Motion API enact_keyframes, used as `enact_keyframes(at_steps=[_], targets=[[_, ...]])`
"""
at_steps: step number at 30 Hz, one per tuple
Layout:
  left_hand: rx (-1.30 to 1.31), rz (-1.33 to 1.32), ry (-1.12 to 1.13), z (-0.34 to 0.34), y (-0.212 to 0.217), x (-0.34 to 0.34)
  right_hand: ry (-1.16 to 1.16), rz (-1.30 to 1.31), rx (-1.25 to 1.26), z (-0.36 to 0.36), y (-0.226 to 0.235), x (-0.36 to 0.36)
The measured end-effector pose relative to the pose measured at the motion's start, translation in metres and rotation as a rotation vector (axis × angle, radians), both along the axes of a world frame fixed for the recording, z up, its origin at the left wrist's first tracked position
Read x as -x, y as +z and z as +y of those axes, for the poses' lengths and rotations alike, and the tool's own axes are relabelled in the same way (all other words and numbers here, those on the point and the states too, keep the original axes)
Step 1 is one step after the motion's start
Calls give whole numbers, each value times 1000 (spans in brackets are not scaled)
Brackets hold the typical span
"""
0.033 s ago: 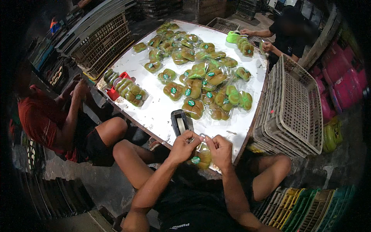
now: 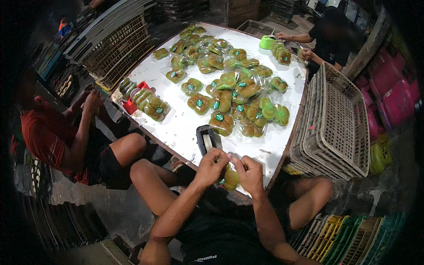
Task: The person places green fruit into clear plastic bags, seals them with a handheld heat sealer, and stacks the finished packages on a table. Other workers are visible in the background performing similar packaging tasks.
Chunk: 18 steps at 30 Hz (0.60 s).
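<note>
My left hand (image 2: 211, 168) is closed in a pinch at the gathered top of a clear plastic bag of greenish-brown buns (image 2: 231, 177). Against it, thumb and fingers together, my right hand (image 2: 250, 173) pinches the same bag top; the exact fingertip contact is small and partly hidden. The bagged buns hang between both hands at the table's near edge. Just beyond my left hand stands a black tape dispenser (image 2: 206, 139) with a pale roll. Several more bagged buns (image 2: 221, 123) with round teal stickers lie in a pile across the white table (image 2: 176, 134).
Stacked plastic crates (image 2: 340, 119) stand against the table's right side, and more crates (image 2: 115, 53) at the left. A co-worker in red (image 2: 53, 141) sits at left; another in black (image 2: 329, 39) works at the far right beside a lime-green tape dispenser (image 2: 266, 42).
My right fingers have shifted slightly left toward my left fingertips. The bagged buns have turned a little, so their sticker shows less. The pile looks the same.
</note>
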<state>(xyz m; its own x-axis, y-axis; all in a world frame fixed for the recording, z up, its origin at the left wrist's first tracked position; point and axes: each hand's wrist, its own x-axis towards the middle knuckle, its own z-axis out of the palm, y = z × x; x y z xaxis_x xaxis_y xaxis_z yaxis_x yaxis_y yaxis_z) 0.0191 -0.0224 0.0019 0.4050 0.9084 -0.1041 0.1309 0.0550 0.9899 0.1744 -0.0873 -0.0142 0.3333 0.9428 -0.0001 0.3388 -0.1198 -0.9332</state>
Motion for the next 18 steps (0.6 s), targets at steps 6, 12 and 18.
enact_keyframes(at_steps=[6,12,18], targets=[[-560,2,282,6,13,-2,117,951,-35,6,-7,47],[376,-487,219,10,21,1,4,855,-187,35,-3,57],[540,-612,294,32,21,36,-45,490,155,66,-56,38]])
